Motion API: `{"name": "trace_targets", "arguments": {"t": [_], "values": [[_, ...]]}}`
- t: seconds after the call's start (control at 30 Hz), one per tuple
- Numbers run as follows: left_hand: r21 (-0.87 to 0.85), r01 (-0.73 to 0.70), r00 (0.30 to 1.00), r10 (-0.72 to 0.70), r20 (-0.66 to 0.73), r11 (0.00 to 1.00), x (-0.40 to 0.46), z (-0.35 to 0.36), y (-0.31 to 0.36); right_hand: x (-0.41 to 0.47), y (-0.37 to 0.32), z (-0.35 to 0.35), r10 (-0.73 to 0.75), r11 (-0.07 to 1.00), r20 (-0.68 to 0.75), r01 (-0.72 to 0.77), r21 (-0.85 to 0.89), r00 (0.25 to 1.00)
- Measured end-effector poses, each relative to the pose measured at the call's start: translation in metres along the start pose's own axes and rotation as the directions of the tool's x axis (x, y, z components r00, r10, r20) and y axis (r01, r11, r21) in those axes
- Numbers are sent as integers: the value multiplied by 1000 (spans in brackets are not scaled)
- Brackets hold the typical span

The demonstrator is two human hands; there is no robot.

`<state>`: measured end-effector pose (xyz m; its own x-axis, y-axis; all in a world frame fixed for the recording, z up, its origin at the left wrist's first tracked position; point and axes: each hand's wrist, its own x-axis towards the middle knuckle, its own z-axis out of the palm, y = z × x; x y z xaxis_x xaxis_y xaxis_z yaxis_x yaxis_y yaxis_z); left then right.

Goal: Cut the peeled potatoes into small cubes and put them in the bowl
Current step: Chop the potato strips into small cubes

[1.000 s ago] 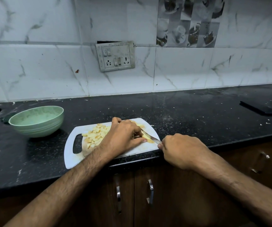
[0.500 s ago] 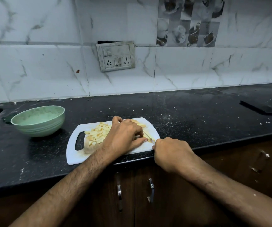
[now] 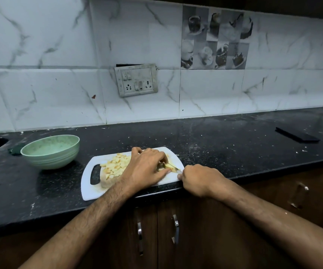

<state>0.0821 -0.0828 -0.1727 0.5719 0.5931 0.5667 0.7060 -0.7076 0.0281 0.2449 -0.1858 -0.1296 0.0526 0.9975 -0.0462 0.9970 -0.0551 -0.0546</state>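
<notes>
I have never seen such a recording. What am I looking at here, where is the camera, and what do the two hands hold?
There is no machine: a person wears a camera on the head, looking down at a black kitchen counter. On it lie a white cutting board with a pile of potato cubes, and to its left a green bowl that looks empty. The left hand holds a potato piece steady. The right hand grips a knife, cutting it.
</notes>
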Motion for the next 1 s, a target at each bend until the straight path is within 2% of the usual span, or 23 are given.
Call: {"name": "trace_targets", "arguments": {"t": [0.2, 0.37, 0.47, 0.63, 0.83, 1.0], "values": [[-20, 15, 1000, -14, 15, 1000, 1, 3, 0, 8, 7, 0, 17, 988, 44, -24, 152, 999], [-11, 0, 1000, 0, 6, 1000, 0, 2, -1, -4, 4, 3, -37, 996, -69, 31, -89, 997], [42, -8, 1000, 8, 9, 999, 0, 1, 0, -11, 6, 4, -54, 990, -97, 41, -132, 994], [62, -11, 1000, 9, 25, 998, 0, 2, -1, -28, 16, -4, -33, 991, -37, 28, -133, 999], [-11, -9, 999, 9, 41, 1000, 0, -1, 0, -58, 38, -32, -14, 974, 71, 30, -225, 997], [-16, -27, 999, 28, 37, 1000, -2, -2, -3, -58, 42, -40, -18, 946, 50, 34, -323, 999]]}}
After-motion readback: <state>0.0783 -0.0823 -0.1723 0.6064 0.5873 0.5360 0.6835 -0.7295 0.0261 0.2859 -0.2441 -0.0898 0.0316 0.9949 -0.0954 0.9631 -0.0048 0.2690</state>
